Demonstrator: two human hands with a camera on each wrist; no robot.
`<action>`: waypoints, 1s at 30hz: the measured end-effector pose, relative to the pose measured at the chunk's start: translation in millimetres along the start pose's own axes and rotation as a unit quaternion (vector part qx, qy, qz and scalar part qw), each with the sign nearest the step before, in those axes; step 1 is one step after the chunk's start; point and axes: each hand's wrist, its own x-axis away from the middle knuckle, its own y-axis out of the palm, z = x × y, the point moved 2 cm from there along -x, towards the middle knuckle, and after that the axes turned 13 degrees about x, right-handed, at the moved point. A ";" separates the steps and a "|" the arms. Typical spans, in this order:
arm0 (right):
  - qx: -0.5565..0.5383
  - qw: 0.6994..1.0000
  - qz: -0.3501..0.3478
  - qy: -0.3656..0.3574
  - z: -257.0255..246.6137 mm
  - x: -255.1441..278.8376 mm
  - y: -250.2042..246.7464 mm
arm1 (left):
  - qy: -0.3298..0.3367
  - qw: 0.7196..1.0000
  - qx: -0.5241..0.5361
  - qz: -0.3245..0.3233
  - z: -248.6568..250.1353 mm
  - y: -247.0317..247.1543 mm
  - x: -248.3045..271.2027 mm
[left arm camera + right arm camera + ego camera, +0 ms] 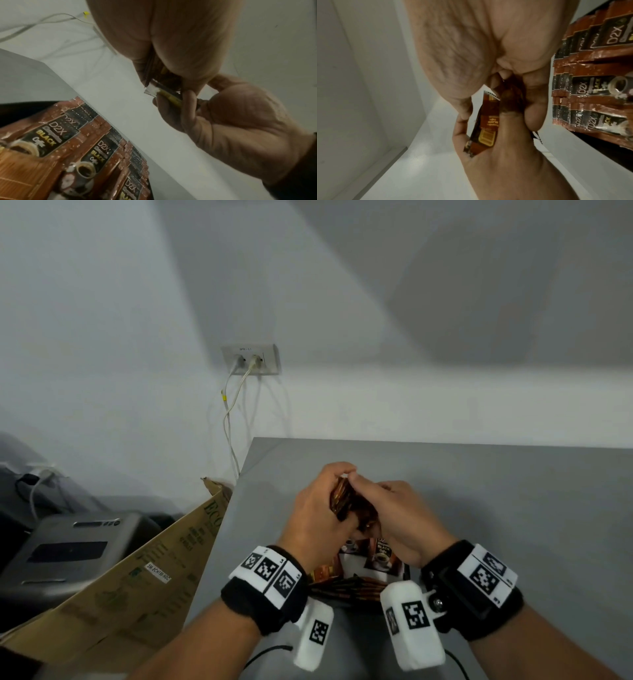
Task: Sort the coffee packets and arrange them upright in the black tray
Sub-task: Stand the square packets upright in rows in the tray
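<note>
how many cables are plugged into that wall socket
2. The left plug and the right plug sit side by side in the wall socket; no others show.
</note>
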 end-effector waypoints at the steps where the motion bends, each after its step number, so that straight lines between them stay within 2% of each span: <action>1: -0.007 1.000 -0.004 -0.001 3.2 -1.4 -0.9 | -0.004 1.000 0.001 -0.012 1.1 -1.6 0.5; 4: -0.014 1.000 0.010 -0.019 8.3 -2.0 -8.5 | -0.009 0.999 0.027 -0.023 2.0 -9.6 1.8; 7: 0.012 0.998 0.053 -0.030 9.0 -2.7 -15.0 | -0.021 0.997 0.072 0.014 2.2 -16.6 0.5; 9: 0.080 0.993 0.064 -0.057 6.1 -1.8 -16.8 | -0.041 0.993 0.104 0.031 2.4 -18.5 -3.9; 11: 0.206 0.971 0.066 -0.105 0.7 0.8 -20.7 | -0.061 0.992 0.103 0.034 3.3 -21.1 -9.5; 13: 0.302 0.941 0.053 -0.144 -3.0 1.4 -24.7 | -0.084 0.994 0.066 0.010 3.3 -25.1 -16.3; 14: 0.315 0.935 0.053 -0.152 -4.1 1.5 -26.7 | -0.095 0.994 0.058 -0.014 2.8 -26.1 -19.0; 16: 0.301 0.938 0.065 -0.161 -5.0 1.9 -28.9 | -0.103 0.992 0.055 -0.044 2.8 -25.3 -20.9; 17: 0.286 0.941 0.074 -0.165 -4.8 1.3 -28.9 | -0.103 0.992 0.065 -0.036 3.3 -24.2 -21.2; 19: 0.246 0.949 0.114 -0.163 -6.5 2.3 -30.0 | -0.110 0.984 0.141 0.026 1.6 -22.6 -21.6; 21: 0.171 0.965 0.153 -0.127 -4.6 4.4 -33.3 | -0.126 0.949 0.267 0.109 -1.0 -20.8 -22.1; 24: 0.028 0.994 0.084 -0.067 -1.7 8.1 -24.5 | -0.146 0.888 0.400 0.171 -1.9 -13.8 -24.0; 26: 0.045 0.990 0.086 -0.099 -1.2 6.9 -14.7 | -0.158 0.873 0.426 0.173 0.7 -6.3 -24.5; 28: 0.094 0.975 0.147 -0.134 -4.4 3.2 -13.8 | -0.173 0.871 0.431 0.160 1.1 -0.4 -23.3; 30: 0.109 0.968 0.183 -0.134 -6.8 -1.4 -21.9 | -0.185 0.878 0.418 0.140 0.0 -0.3 -22.3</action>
